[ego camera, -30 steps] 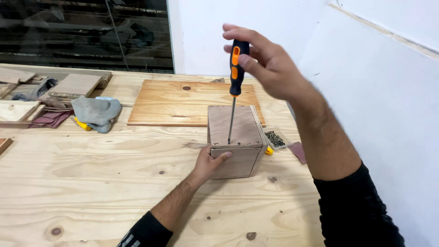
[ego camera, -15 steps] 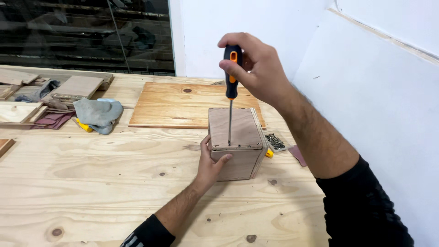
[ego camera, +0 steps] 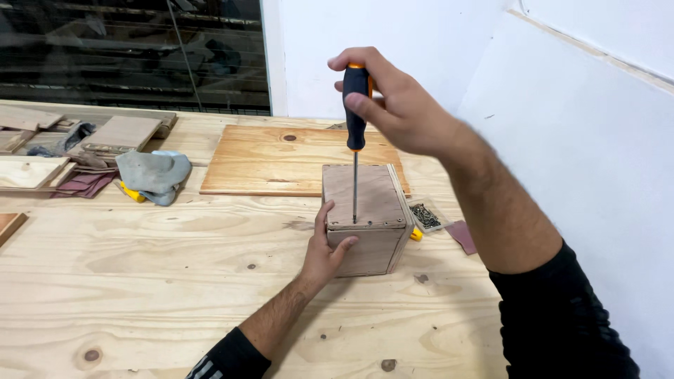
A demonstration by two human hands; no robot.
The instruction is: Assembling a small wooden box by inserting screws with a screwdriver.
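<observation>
White walls (ego camera: 393,56), dark window (ego camera: 133,52)

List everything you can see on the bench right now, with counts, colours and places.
Small brown wooden box: 1, centre of bench.
Black-and-orange-handled screwdriver: 1, upright, tip on box top near its front edge.
Flat light plywood board: 1, behind box.
Small tray of dark screws: 1, right of box.
Grey cloth gloves: a heap, left.
Wood offcuts: several, far left.
Pale plywood bench: 1.
Left hand: steadies box's front corner.
Right hand: grip around screwdriver handle.
</observation>
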